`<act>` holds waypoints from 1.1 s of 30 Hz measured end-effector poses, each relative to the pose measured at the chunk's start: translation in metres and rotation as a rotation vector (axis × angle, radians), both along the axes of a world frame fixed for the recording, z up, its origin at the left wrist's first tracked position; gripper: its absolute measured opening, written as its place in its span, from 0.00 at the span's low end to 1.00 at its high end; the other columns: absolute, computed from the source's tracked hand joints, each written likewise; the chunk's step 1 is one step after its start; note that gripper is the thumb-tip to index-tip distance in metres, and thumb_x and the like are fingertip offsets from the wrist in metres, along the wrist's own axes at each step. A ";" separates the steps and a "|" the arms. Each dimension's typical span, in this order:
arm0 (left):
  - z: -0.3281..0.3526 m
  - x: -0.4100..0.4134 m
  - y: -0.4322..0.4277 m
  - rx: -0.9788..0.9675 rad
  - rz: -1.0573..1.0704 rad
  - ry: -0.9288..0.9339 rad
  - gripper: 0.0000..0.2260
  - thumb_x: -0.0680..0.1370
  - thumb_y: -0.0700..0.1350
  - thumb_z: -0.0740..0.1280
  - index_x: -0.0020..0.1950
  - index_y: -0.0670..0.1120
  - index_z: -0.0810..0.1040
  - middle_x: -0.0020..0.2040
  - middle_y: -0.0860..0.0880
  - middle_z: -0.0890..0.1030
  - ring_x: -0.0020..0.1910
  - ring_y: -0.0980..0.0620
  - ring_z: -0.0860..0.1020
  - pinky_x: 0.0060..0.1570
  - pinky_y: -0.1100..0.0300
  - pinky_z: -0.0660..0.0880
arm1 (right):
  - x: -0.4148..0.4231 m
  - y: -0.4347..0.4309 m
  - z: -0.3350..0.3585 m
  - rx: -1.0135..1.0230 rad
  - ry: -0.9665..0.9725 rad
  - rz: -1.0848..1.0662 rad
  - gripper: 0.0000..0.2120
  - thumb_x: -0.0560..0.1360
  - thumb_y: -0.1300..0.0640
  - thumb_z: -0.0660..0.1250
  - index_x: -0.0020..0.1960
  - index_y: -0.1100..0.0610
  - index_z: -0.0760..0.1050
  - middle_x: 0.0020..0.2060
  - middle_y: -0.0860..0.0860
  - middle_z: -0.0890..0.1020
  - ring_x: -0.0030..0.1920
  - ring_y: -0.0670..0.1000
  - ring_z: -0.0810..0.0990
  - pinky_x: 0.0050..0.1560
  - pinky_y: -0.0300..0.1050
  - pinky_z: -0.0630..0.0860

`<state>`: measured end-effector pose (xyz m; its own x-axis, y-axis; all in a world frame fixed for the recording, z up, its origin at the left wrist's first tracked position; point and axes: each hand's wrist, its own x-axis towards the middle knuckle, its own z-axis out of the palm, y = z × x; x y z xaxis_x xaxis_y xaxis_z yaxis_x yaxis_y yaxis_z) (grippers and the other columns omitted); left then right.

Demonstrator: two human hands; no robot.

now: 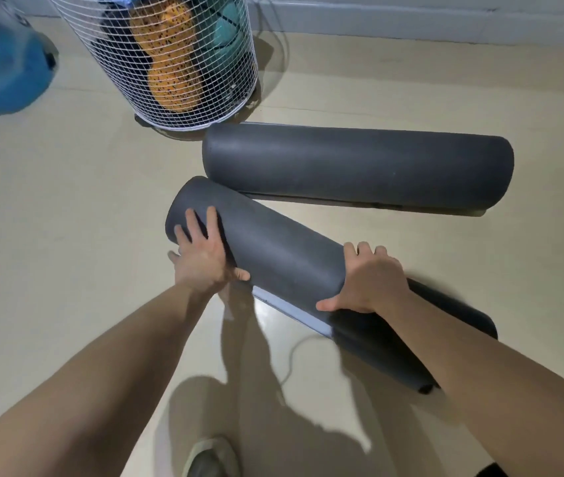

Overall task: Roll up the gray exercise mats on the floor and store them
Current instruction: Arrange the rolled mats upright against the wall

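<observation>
Left hand [201,249] and right hand [373,280] both wrapped round the rolled mat [280,249], left near the far end, right further back. It sits slantwise just beside the second roll [356,166]. Foam looks light, squashy and springy, so I'd pin the loose edge with my thumbs.

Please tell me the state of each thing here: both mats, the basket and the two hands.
near mat: rolled up, gripped by both hands.
far mat: rolled up, lying on the floor, untouched.
wire basket: upright, holds an orange item.
left hand: grips the near mat's far end.
right hand: grips the near mat's middle.
</observation>
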<state>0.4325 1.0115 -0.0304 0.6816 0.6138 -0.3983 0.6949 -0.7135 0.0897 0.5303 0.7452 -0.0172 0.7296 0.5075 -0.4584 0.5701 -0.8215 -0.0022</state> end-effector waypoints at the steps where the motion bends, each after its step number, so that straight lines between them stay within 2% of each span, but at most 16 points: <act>1: -0.002 -0.012 -0.006 -0.091 0.213 -0.023 0.60 0.65 0.62 0.82 0.81 0.50 0.43 0.79 0.42 0.51 0.74 0.33 0.62 0.63 0.36 0.70 | -0.002 0.002 0.002 0.005 0.045 -0.017 0.50 0.59 0.17 0.65 0.67 0.52 0.67 0.59 0.50 0.77 0.56 0.56 0.76 0.54 0.50 0.76; 3: -0.008 -0.036 -0.032 -0.320 0.518 0.092 0.48 0.72 0.66 0.73 0.80 0.43 0.53 0.73 0.40 0.60 0.67 0.37 0.70 0.65 0.43 0.72 | 0.000 0.004 0.002 0.006 0.190 -0.083 0.50 0.60 0.17 0.66 0.71 0.48 0.65 0.63 0.51 0.75 0.61 0.57 0.75 0.60 0.53 0.76; 4: -0.012 -0.047 -0.048 -0.476 0.647 0.120 0.47 0.72 0.71 0.67 0.78 0.41 0.59 0.71 0.38 0.64 0.64 0.38 0.73 0.67 0.44 0.71 | 0.001 0.004 0.001 0.027 0.289 -0.137 0.51 0.59 0.18 0.66 0.73 0.45 0.62 0.65 0.50 0.74 0.63 0.58 0.75 0.62 0.55 0.76; 6: -0.022 -0.063 -0.084 -0.682 0.867 0.030 0.54 0.67 0.77 0.61 0.77 0.36 0.62 0.71 0.35 0.69 0.65 0.35 0.74 0.70 0.42 0.69 | 0.004 0.001 -0.005 0.118 0.465 -0.253 0.51 0.57 0.19 0.68 0.74 0.38 0.59 0.66 0.49 0.74 0.63 0.59 0.76 0.63 0.60 0.77; 7: -0.029 -0.065 -0.100 -0.695 0.925 -0.046 0.51 0.70 0.76 0.60 0.77 0.37 0.62 0.73 0.34 0.68 0.70 0.34 0.71 0.71 0.41 0.67 | 0.006 0.000 -0.009 0.163 0.519 -0.284 0.49 0.56 0.19 0.70 0.71 0.35 0.59 0.64 0.48 0.75 0.61 0.58 0.77 0.62 0.61 0.78; 8: -0.032 -0.063 -0.114 -0.667 0.944 -0.109 0.44 0.75 0.74 0.59 0.77 0.40 0.64 0.73 0.35 0.67 0.72 0.34 0.69 0.71 0.43 0.65 | 0.008 -0.001 -0.012 0.199 0.558 -0.297 0.48 0.54 0.20 0.71 0.69 0.32 0.59 0.63 0.47 0.75 0.60 0.57 0.78 0.61 0.61 0.79; 10: -0.038 -0.055 -0.130 -0.681 0.974 -0.243 0.28 0.82 0.65 0.58 0.70 0.43 0.70 0.68 0.41 0.72 0.69 0.38 0.71 0.70 0.47 0.67 | 0.015 0.002 -0.015 0.231 0.619 -0.308 0.49 0.53 0.21 0.74 0.69 0.31 0.59 0.63 0.46 0.75 0.60 0.56 0.78 0.61 0.62 0.78; 13: -0.036 -0.043 -0.139 -0.929 1.090 -0.459 0.18 0.85 0.57 0.57 0.65 0.44 0.69 0.62 0.46 0.77 0.62 0.43 0.76 0.67 0.51 0.70 | 0.019 0.009 -0.017 0.225 0.664 -0.316 0.53 0.52 0.26 0.78 0.72 0.32 0.59 0.65 0.45 0.74 0.61 0.56 0.77 0.63 0.62 0.77; 16: -0.038 -0.041 -0.140 -0.932 1.171 -0.508 0.20 0.84 0.55 0.58 0.71 0.43 0.67 0.67 0.45 0.76 0.61 0.42 0.76 0.67 0.49 0.70 | 0.017 0.009 -0.023 0.228 0.621 -0.308 0.54 0.51 0.24 0.78 0.72 0.32 0.58 0.65 0.45 0.75 0.60 0.56 0.77 0.62 0.63 0.77; 18: -0.032 -0.039 -0.137 -0.932 1.232 -0.523 0.28 0.82 0.62 0.61 0.74 0.44 0.64 0.67 0.48 0.73 0.62 0.42 0.74 0.61 0.53 0.68 | 0.015 0.008 -0.026 0.234 0.607 -0.294 0.54 0.52 0.23 0.77 0.71 0.33 0.58 0.64 0.45 0.75 0.59 0.56 0.77 0.61 0.63 0.78; 20: -0.027 -0.038 -0.132 -0.970 1.264 -0.491 0.46 0.69 0.79 0.63 0.72 0.45 0.66 0.67 0.49 0.73 0.63 0.43 0.76 0.63 0.54 0.70 | 0.015 0.008 -0.026 0.243 0.594 -0.280 0.51 0.53 0.24 0.77 0.70 0.34 0.59 0.63 0.45 0.75 0.58 0.54 0.78 0.60 0.61 0.79; 22: -0.037 -0.037 -0.125 -0.965 1.202 -0.439 0.59 0.50 0.86 0.66 0.67 0.44 0.73 0.61 0.49 0.81 0.57 0.45 0.82 0.62 0.50 0.77 | 0.015 0.007 -0.024 0.247 0.585 -0.284 0.48 0.55 0.26 0.78 0.69 0.34 0.61 0.61 0.44 0.76 0.56 0.54 0.78 0.59 0.59 0.78; 25: -0.049 -0.036 -0.119 -1.019 1.154 -0.440 0.55 0.45 0.82 0.74 0.60 0.45 0.82 0.52 0.49 0.87 0.46 0.47 0.84 0.53 0.54 0.82 | 0.012 0.008 -0.022 0.253 0.552 -0.271 0.47 0.52 0.24 0.75 0.67 0.32 0.61 0.59 0.44 0.77 0.55 0.54 0.78 0.57 0.59 0.79; 27: -0.044 -0.038 -0.119 -1.074 1.231 -0.518 0.54 0.45 0.77 0.79 0.61 0.44 0.79 0.52 0.47 0.86 0.41 0.47 0.82 0.45 0.56 0.81 | 0.007 0.010 -0.023 0.261 0.542 -0.256 0.47 0.52 0.23 0.74 0.67 0.32 0.61 0.59 0.44 0.77 0.55 0.54 0.79 0.56 0.59 0.80; 31: -0.031 -0.054 -0.109 -1.118 1.275 -0.564 0.53 0.52 0.73 0.81 0.67 0.45 0.68 0.59 0.44 0.82 0.53 0.43 0.85 0.55 0.44 0.83 | -0.018 0.019 -0.016 0.333 0.518 -0.227 0.45 0.54 0.24 0.73 0.66 0.34 0.62 0.55 0.44 0.80 0.50 0.53 0.81 0.51 0.57 0.83; 33: -0.009 -0.066 -0.098 -1.082 1.259 -0.526 0.53 0.54 0.73 0.80 0.68 0.47 0.66 0.60 0.43 0.81 0.55 0.42 0.84 0.56 0.43 0.83 | -0.033 0.025 0.002 0.403 0.565 -0.266 0.44 0.54 0.25 0.75 0.65 0.33 0.63 0.54 0.41 0.81 0.49 0.51 0.82 0.50 0.56 0.83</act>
